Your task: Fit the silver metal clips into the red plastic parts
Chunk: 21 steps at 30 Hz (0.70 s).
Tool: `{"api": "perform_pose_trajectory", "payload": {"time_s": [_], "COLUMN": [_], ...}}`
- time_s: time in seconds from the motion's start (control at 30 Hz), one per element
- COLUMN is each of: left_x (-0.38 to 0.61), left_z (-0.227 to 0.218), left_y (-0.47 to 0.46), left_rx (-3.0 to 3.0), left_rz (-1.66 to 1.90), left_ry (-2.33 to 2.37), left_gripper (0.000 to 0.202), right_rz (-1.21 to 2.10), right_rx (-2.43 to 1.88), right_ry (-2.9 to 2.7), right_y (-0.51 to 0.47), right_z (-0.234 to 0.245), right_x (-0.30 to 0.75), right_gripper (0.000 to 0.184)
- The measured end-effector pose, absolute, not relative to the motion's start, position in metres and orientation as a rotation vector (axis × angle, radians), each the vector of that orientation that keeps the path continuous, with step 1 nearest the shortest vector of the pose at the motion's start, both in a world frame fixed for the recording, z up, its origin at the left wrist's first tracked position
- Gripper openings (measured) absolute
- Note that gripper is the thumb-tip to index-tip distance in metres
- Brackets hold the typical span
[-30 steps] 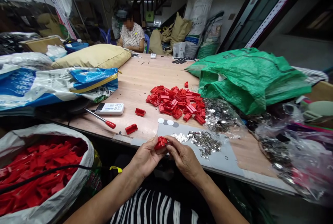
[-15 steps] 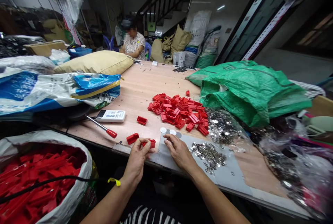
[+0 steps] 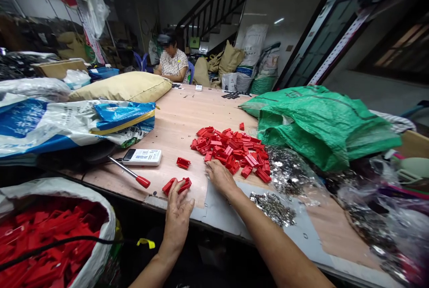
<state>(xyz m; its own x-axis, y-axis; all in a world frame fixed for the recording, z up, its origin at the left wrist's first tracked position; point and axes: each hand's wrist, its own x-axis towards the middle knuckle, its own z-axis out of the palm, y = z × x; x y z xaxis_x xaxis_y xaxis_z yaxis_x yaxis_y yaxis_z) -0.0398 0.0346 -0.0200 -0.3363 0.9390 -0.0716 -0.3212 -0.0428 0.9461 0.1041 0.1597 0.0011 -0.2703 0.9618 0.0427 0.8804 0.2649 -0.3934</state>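
Observation:
Two red plastic housings lie side by side near the table's front edge, the left housing [image 3: 167, 186] partly behind my fingers and the right housing [image 3: 185, 184] just beyond them. My left hand [image 3: 178, 212] is over their near side, fingers spread and fingertips touching or almost touching them. My right hand [image 3: 220, 177] reaches to the near left edge of a pile of red housings [image 3: 231, 145]. Its fingers are stretched toward a housing there, partly hidden; no firm grip shows. A single red housing [image 3: 183, 163] lies apart, left of the pile.
A grey sheet [image 3: 217, 203] carries small metal pieces [image 3: 275, 207]. Left are a red-handled tool [image 3: 142, 181], a white device [image 3: 144, 157] and a sack of red parts [image 3: 36, 234]. A green sack [image 3: 321, 123] lies right. Across the table sits a person [image 3: 172, 62].
My left hand has let go of the red housing, now beside another one, and its fingers have spread. My right hand has moved forward from over the grey sheet to the pile.

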Motion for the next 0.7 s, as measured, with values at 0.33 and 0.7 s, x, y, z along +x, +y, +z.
{"api": "perform_pose_trajectory", "payload": {"time_s": [0.33, 0.7], "left_x": [-0.038, -0.042], "left_z": [-0.024, -0.019], "left_y": [0.027, 0.031], "left_rx": [0.925, 1.459], "left_rz": [1.438, 1.505], "left_ry": [1.218, 1.376], "left_gripper": [0.052, 0.056], "right_rz": [0.579, 1.233], "right_rx": [-1.627, -1.020], "right_ry": [-2.223, -1.881], "right_y": [0.158, 0.052], "right_z": [0.005, 0.044], "right_x": [0.099, 0.116], "right_gripper": [0.036, 0.030]}}
